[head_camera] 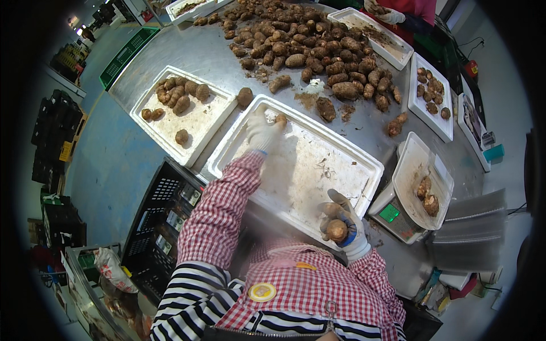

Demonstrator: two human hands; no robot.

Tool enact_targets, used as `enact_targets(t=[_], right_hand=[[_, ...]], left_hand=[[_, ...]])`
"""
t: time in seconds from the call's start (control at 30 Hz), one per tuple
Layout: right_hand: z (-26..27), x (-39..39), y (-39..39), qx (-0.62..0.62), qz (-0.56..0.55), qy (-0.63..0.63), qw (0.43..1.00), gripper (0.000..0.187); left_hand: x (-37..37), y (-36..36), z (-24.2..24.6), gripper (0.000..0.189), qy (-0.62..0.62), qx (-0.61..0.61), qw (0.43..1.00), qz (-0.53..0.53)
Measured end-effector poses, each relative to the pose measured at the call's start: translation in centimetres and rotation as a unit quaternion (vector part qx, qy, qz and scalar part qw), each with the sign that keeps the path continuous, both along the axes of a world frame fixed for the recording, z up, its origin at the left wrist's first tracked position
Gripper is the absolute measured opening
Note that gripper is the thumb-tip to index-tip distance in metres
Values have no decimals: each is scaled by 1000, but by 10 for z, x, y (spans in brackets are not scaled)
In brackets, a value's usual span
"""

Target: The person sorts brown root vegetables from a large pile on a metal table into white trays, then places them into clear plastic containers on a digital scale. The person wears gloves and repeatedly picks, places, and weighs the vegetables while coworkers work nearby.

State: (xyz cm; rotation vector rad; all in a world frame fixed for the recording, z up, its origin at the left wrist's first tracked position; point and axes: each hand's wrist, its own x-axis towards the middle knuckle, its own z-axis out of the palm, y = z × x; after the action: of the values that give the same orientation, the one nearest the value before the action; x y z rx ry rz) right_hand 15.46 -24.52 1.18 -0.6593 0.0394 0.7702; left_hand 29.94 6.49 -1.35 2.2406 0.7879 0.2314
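Observation:
A white foam tray point(313, 149) with dirt and root bits on its floor lies before me. My left hand point(261, 133), in a blurred white glove, is at the tray's far left end with its fingers on a small taro corm point(280, 121). Low at the tray's near right corner, my right hand point(350, 230) wears a soiled grey-and-blue glove. It grips a round brown taro corm point(337, 230). A blurred brown patch by its fingers may be a second corm; I cannot tell.
A big taro heap point(307, 47) covers the steel table's point(170, 49) far side. Left stands a foam tray of taros point(209, 123); right, a digital scale point(399, 213) bearing a few corms. A black crate point(158, 230) is at lower left. Across the table, a co-worker's gloved hand point(392, 16) shows.

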Motion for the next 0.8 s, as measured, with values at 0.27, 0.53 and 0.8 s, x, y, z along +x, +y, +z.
enact_targets(t=[0.27,0.53,0.8], right_hand=[[-4,0,-8,-110,9,45,993,48],[13,6,-4,-235,-39,-98,966,38],[36,6,-4,-234,-27,-82,968,36]], left_hand=[[5,-18,15,60,-26,-309,935,-172],[-82,-70,37,96,-48,-582,740,-334],[-134,-105,39,59,-79,-652,693,-298]])
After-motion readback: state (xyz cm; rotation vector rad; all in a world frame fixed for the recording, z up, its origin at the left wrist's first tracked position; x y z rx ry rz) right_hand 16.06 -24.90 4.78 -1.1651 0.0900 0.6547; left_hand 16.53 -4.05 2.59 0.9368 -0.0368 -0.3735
